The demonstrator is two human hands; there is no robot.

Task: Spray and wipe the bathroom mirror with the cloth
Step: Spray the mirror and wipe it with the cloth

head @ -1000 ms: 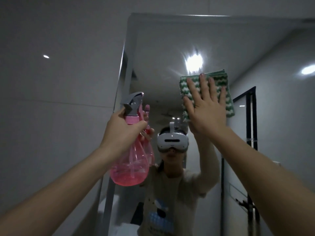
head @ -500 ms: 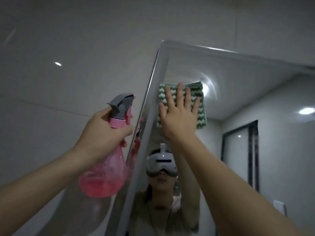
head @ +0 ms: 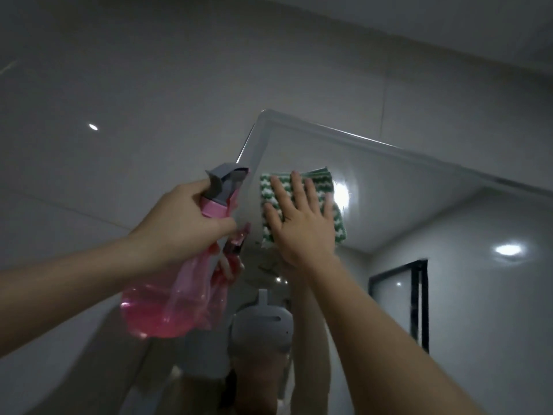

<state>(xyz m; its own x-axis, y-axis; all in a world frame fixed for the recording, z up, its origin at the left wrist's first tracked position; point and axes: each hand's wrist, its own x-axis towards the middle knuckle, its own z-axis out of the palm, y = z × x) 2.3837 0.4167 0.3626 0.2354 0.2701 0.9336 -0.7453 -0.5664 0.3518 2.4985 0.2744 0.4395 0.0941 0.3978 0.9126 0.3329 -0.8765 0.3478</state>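
Your right hand (head: 302,223) lies flat on the cloth (head: 335,217), with the fingers straight and a little spread, and it presses the cloth against the mirror (head: 404,187). The cloth is green and white with a zigzag pattern, and it sits near the upper left corner of the mirror, just beside the left edge of the frame. Some of the cloth shows above your fingertips and to the right of your palm.

Your left hand (head: 185,217) grips the pink spray bottle (head: 167,307) around its neck, with the fingers curled under the grey trigger head (head: 224,184). The bottle hangs tilted, its body lower and to the left, just in front of the left edge of the mirror. Pink liquid fills the lower part of the bottle.

In the glass you see a bright ceiling light (head: 341,194) just right of the cloth, the top of a white headset (head: 263,327) below your right hand, and a dark door frame (head: 419,307) at the right. The wall (head: 119,85) around the mirror is grey tile.
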